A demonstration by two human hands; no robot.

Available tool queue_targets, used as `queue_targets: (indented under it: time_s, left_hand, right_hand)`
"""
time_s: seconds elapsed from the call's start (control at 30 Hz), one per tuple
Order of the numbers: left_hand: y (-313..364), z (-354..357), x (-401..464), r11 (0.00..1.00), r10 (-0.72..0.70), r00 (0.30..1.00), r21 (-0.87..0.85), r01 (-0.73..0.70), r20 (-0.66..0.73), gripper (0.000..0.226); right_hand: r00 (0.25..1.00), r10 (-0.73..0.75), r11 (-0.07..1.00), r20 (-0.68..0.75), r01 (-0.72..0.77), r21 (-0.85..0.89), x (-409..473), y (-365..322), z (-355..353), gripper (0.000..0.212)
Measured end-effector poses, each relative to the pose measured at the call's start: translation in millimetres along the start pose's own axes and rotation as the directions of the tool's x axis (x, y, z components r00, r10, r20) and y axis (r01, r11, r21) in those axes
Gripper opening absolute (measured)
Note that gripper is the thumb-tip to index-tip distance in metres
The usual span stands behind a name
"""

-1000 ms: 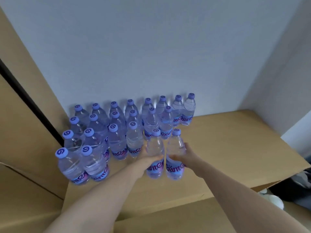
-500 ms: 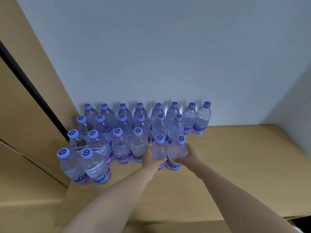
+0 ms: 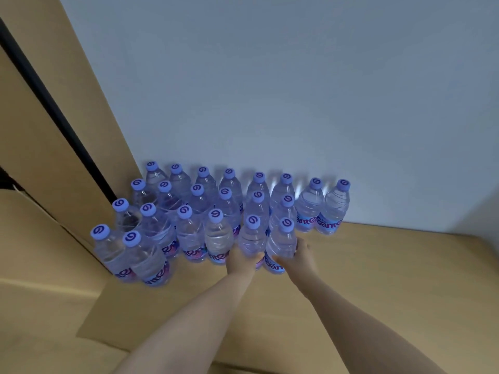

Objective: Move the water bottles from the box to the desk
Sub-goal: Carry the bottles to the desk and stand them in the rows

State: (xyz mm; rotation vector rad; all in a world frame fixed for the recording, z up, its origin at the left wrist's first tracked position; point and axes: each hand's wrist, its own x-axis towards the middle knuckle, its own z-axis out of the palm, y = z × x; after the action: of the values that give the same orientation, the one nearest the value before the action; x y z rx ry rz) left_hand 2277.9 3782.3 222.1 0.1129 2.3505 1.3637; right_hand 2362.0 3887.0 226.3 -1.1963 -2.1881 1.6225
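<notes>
left hand (image 3: 241, 261): gripped around front bottle (image 3: 252, 242); fingers hidden behind it.
right hand (image 3: 299, 259): gripped around neighbouring bottle (image 3: 280, 247); label partly covered.
bottles (image 3: 189, 211): packed far-left on surface (image 3: 391, 279), against wall (image 3: 270, 90).
room: surface bare right and near.

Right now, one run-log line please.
phase: placing | left hand: holds bottle | right hand: holds bottle | both upright on desk, beside group

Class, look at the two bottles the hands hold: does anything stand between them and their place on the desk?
Nothing visible does. The left hand and right hand each grip a bottle already upright on the desk, beside the rows.
</notes>
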Motion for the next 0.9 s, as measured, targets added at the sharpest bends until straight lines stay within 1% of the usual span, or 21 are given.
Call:
queue_targets:
  time_s: [0.03,0.07,0.1,0.13,0.17,0.27,0.37,0.43,0.47,0.5,0.53,0.57,0.6,0.63,0.67,0.7,0.77,0.83,0.9]
  left_hand:
    - [2.0,0.2,1.5,0.999,-0.03,1.0,0.027,0.03,0.005,0.028]
    - [4.4,0.4,2.8,0.997,-0.063,0.998,0.036,0.062,0.009,0.018]
    - [5.7,1.0,3.6,0.996,-0.089,0.996,0.029,0.089,0.009,0.016]
    - [5.4,3.0,5.5,0.994,-0.107,0.994,0.019,0.106,0.009,0.027]
    - [5.4,4.1,5.6,0.993,-0.117,0.993,0.011,0.117,0.003,0.033]
    - [4.0,7.3,4.6,0.992,-0.126,0.992,-0.001,0.126,-0.023,0.028]
    - [-0.5,8.2,3.1,0.991,-0.13,0.991,-0.035,0.129,-0.017,0.029]
    - [-4.4,6.9,1.3,0.989,-0.113,0.994,-0.093,0.112,-0.003,0.028]
    - [-7.1,4.9,-0.3,0.993,-0.087,0.996,-0.083,0.087,-0.001,0.024]
    - [-11.0,3.1,-1.2,0.997,-0.059,0.998,-0.053,0.059,0.0,0.018]
    - [-14.4,0.6,-3.0,0.999,-0.051,0.999,-0.018,0.051,-0.003,0.015]
    - [-18.4,-2.3,-4.7,0.998,-0.056,0.998,0.01,0.057,-0.015,0.015]
    - [-22.3,-6.0,-7.0,0.997,-0.077,0.997,0.029,0.077,-0.016,0.013]
    - [-27.9,-9.9,-9.4,0.995,-0.091,0.996,0.035,0.092,-0.013,0.012]
    - [-32.7,-15.1,-12.8,0.993,-0.105,0.994,0.049,0.106,-0.016,0.02]
    - [-38.1,-21.7,-16.8,0.99,-0.108,0.994,0.086,0.11,-0.028,0.028]
    - [-50.5,-38.4,-25.7,0.97,-0.094,0.994,0.218,0.105,-0.058,0.033]
    - [-64.8,-58.2,-33.2,0.929,-0.083,0.991,0.351,0.114,-0.102,0.032]
    - [-78.4,-80.2,-41.1,0.893,-0.084,0.988,0.43,0.133,-0.132,0.03]
  right_hand:
    - [1.0,-0.005,1.0,0.005,0.005,-0.004,0.9,0.4,-0.6,0.06]
    - [1.0,-0.005,1.0,0.008,0.005,-0.005,1.5,1.0,-0.9,0.054]
    - [1.0,-0.003,1.0,0.009,0.003,-0.003,1.6,2.0,-1.2,0.05]
    - [1.0,-0.002,1.0,0.009,0.002,-0.005,1.6,2.9,-1.2,0.047]
    - [1.0,-0.007,1.0,0.006,0.007,-0.008,1.8,4.1,-1.2,0.046]
    - [1.0,-0.016,1.0,0.007,0.016,-0.003,3.4,5.7,-2.0,0.046]
    - [1.0,0.005,1.0,0.023,-0.005,0.014,2.4,3.3,-2.7,0.031]
    - [0.998,0.044,0.999,0.05,-0.045,0.008,2.6,2.8,-2.8,0.034]
    - [0.995,0.075,0.997,0.067,-0.076,0.004,2.6,3.5,-2.2,0.042]
    - [0.99,0.111,0.994,0.084,-0.112,0.008,2.4,4.2,-1.3,0.048]
    - [0.983,0.15,0.988,0.102,-0.153,0.019,2.4,5.9,0.1,0.048]
    - [0.973,0.194,0.98,0.122,-0.199,0.028,2.0,7.8,1.5,0.04]
    - [0.956,0.254,0.965,0.147,-0.26,0.024,1.2,9.4,3.0,0.027]
    - [0.926,0.329,0.942,0.186,-0.335,-0.004,-1.4,9.8,5.1,0.017]
    - [0.885,0.401,0.915,0.236,-0.399,-0.057,-5.4,9.1,8.4,0.013]
    - [0.849,0.448,0.894,0.282,-0.432,-0.12,-10.4,7.5,13.0,0.014]
    - [0.822,0.461,0.886,0.334,-0.407,-0.222,-17.2,4.3,26.6,0.019]
    - [0.826,0.428,0.896,0.367,-0.334,-0.294,-22.4,-1.2,44.5,0.018]
    - [0.818,0.401,0.896,0.412,-0.257,-0.362,-28.7,-8.7,65.9,0.017]
